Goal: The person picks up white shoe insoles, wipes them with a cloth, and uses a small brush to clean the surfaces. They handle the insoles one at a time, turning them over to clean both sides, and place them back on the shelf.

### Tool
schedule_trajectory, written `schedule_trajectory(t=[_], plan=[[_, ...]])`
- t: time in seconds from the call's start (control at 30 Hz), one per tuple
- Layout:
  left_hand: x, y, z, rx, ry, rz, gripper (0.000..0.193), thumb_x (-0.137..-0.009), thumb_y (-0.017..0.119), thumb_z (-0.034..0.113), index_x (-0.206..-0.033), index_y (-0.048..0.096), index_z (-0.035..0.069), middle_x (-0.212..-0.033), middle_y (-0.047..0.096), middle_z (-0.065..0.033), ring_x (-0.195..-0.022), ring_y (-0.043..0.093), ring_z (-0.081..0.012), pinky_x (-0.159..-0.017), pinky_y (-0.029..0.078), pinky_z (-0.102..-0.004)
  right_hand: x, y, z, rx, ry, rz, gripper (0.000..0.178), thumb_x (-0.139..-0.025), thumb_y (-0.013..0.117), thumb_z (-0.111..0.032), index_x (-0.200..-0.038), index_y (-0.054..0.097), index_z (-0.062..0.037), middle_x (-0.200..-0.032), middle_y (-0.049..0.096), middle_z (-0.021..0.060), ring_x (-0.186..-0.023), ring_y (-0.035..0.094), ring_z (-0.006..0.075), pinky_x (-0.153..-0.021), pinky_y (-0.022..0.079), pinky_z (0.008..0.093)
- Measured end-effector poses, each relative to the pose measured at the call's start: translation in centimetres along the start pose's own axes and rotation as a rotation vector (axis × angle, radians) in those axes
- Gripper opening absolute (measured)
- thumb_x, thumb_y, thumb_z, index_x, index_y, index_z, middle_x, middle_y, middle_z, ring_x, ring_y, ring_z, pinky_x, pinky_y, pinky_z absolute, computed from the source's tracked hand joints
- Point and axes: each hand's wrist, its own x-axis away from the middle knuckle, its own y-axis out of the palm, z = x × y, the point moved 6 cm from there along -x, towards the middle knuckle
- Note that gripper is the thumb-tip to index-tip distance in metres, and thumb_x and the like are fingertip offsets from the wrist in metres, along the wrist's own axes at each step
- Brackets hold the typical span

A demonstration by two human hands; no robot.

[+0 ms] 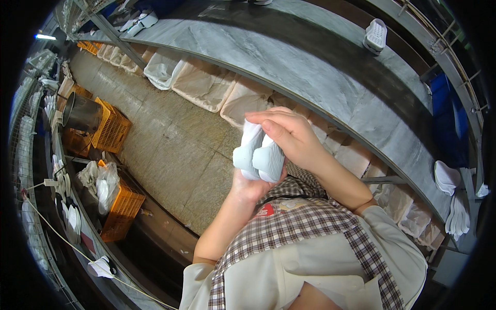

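A pair of white shoe soles [257,155] stands side by side between my hands, thick rounded ends toward me. My left hand [248,186] supports them from below; its palm and wrist show, while most of its fingers are hidden behind the soles. Over their far ends bends my right hand [289,132], fingers together and thumb resting near the top. Both hands are closed about the pair, held in front of my checked apron [305,217].
A grey conveyor belt [310,67] crosses ahead, carrying a white sole [375,36]. Lined bins [204,85] stand beneath its edge. Orange crates [121,212] sit at the left by a rack. More white soles [457,217] are stacked at the right.
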Motion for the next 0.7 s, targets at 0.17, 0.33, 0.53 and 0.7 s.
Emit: schedule_trajectory(t=[0.17, 0.33, 0.53, 0.7], plan=[[0.3, 0.8, -1.0, -0.053, -0.031, 0.081, 0.038, -0.090, 0.040, 0.052, -0.110, 0.055, 0.022, -0.103, 0.060, 0.0005, -0.088, 0.061, -0.0212, -0.063, 0.054, -0.0396, -0.1, 0.2, -1.0, 0.172, -0.037, -0.068, 0.031, -0.093, 0.049, -0.023, -0.102, 0.066, 0.0019, -0.105, 0.067, 0.0138, -0.098, 0.060, 0.0267, -0.088, 0.043, 0.0356], [0.4, 0.9, -1.1, -0.055, -0.045, 0.072, 0.038, -0.091, 0.040, 0.052, -0.110, 0.055, 0.022, -0.103, 0.061, 0.0003, -0.088, 0.061, -0.0211, -0.064, 0.055, -0.0407, -0.1, 0.0, -1.6, 0.186, -0.131, 0.041, 0.031, -0.090, 0.054, -0.027, -0.096, 0.069, -0.0011, -0.091, 0.068, 0.0109, -0.085, 0.061, 0.0270, -0.076, 0.047, 0.0346], [0.4, 0.8, -1.3, -0.027, -0.042, 0.093, 0.040, -0.091, 0.040, 0.052, -0.110, 0.055, 0.021, -0.103, 0.061, -0.0006, -0.089, 0.061, -0.0213, -0.064, 0.055, -0.0397, -0.1, 0.1, -1.4, 0.194, -0.121, 0.040, 0.031, -0.091, 0.053, -0.028, -0.096, 0.069, -0.0010, -0.090, 0.068, 0.0110, -0.083, 0.061, 0.0272, -0.075, 0.047, 0.0346], [0.3, 0.7, -1.3, -0.040, -0.038, 0.022, 0.039, -0.091, 0.040, 0.051, -0.110, 0.055, 0.021, -0.102, 0.061, -0.0005, -0.088, 0.061, -0.0211, -0.064, 0.055, -0.0392, 0.1, 0.1, -1.3, 0.167, -0.087, 0.027, 0.031, -0.091, 0.052, -0.028, -0.097, 0.069, -0.0013, -0.091, 0.068, 0.0110, -0.087, 0.060, 0.0270, -0.077, 0.047, 0.0350]])
